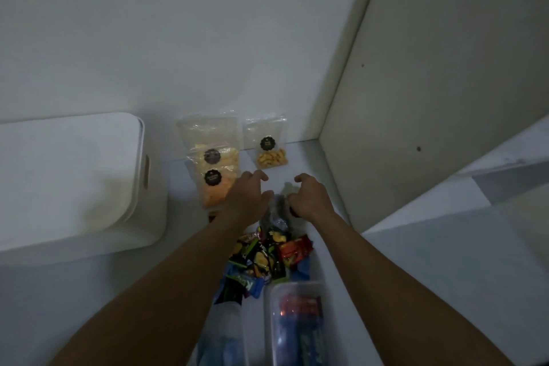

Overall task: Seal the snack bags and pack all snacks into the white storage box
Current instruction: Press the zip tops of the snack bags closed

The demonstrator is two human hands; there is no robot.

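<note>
The white storage box [74, 187] stands at the left with its lid on and a slot handle in its side. Two clear bags of pale and orange chips [218, 169] lean against the back wall, with a smaller clear bag of golden crackers [271, 145] to their right. My left hand [248, 196] and my right hand [312, 196] both pinch the top of a dark, shiny snack bag [276, 217] between them. Below that bag lies a heap of colourful snack packets [267, 255].
A clear plastic container [300, 324] holding red and blue packets sits near me, beside another pale container [222, 336] to its left. A cabinet side panel [416, 98] rises close on the right, and a white wall [178, 38] closes the back.
</note>
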